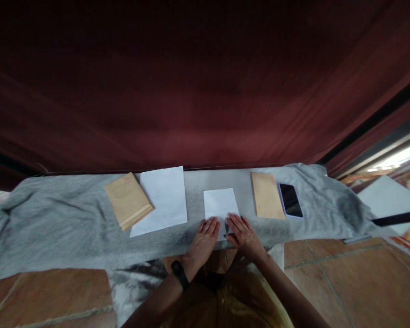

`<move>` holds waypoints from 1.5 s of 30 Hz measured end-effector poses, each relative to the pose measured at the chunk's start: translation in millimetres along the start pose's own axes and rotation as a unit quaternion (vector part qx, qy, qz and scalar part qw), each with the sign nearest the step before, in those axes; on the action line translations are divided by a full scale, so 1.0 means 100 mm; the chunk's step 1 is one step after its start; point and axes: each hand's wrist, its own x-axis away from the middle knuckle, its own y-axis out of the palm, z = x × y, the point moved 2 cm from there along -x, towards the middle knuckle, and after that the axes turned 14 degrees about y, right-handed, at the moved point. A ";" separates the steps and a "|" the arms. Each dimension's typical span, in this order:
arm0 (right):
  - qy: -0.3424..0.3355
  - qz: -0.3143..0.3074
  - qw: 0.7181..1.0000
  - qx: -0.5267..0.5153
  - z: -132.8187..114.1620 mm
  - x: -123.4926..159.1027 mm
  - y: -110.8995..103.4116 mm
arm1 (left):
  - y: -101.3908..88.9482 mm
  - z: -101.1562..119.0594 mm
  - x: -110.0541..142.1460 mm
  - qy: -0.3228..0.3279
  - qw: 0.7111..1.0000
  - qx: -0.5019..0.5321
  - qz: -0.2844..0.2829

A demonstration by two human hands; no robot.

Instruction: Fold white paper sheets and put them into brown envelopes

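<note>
A white sheet of paper (220, 202) lies in front of me on the grey cloth and looks folded to a smaller size. My left hand (207, 232) rests flat on its lower left part, fingers stretched out. Opposite it, my right hand (243, 234) lies on the lower right part of the same sheet, fingers also extended. Neither hand grips anything. To the left, larger white sheets (166, 193) lie partly under a stack of brown envelopes (128, 199). Right of my hands is another brown envelope (267, 195), perhaps more than one.
A phone (291, 200) lies right of the envelope. Grey cloth (71, 228) covers the narrow bench, with wrinkles at both ends. Dark red fabric (191, 114) hangs behind it. Tiled floor (355, 278) shows below, and a white board-like sheet (392, 200) stands at far right.
</note>
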 end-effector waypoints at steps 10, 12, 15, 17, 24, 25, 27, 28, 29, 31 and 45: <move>-0.047 -0.007 0.999 -0.004 0.00 0.07 0.01 | 0.03 -0.01 -0.06 -0.004 0.998 0.044 0.039; -0.045 -0.007 0.999 -0.008 0.02 0.06 -0.02 | 0.03 -0.01 -0.06 -0.006 0.998 0.044 0.036; -0.032 -0.003 0.999 -0.008 0.04 0.02 -0.04 | 0.03 -0.02 -0.05 -0.019 0.998 0.039 0.044; -0.026 0.001 1.000 -0.005 0.03 0.01 -0.04 | 0.00 -0.02 -0.06 -0.030 0.997 0.036 0.055; -0.005 0.012 1.000 0.013 -0.02 0.05 0.01 | -0.08 -0.12 -0.53 -0.055 0.992 0.056 0.100; -0.002 0.012 1.000 0.014 -0.03 0.05 0.01 | -0.07 -0.14 -0.63 -0.063 0.991 0.057 0.102; 0.003 0.013 1.000 0.013 -0.04 0.05 0.01 | -0.02 -0.19 -0.78 -0.079 0.990 0.054 0.106; 0.004 0.014 1.000 0.012 -0.05 0.05 0.01 | 0.01 -0.22 -0.83 -0.085 0.989 0.050 0.107; 0.004 0.014 1.000 0.010 -0.05 0.05 0.00 | 0.04 -0.26 -0.86 -0.088 0.989 0.045 0.108; 0.004 0.015 1.000 0.006 -0.05 0.06 -0.01 | 0.10 -0.34 -0.85 -0.094 0.989 0.034 0.109; 0.102 0.043 0.993 -0.030 -0.17 -0.99 0.14 | 0.16 -0.74 -0.61 -0.163 0.981 0.019 0.099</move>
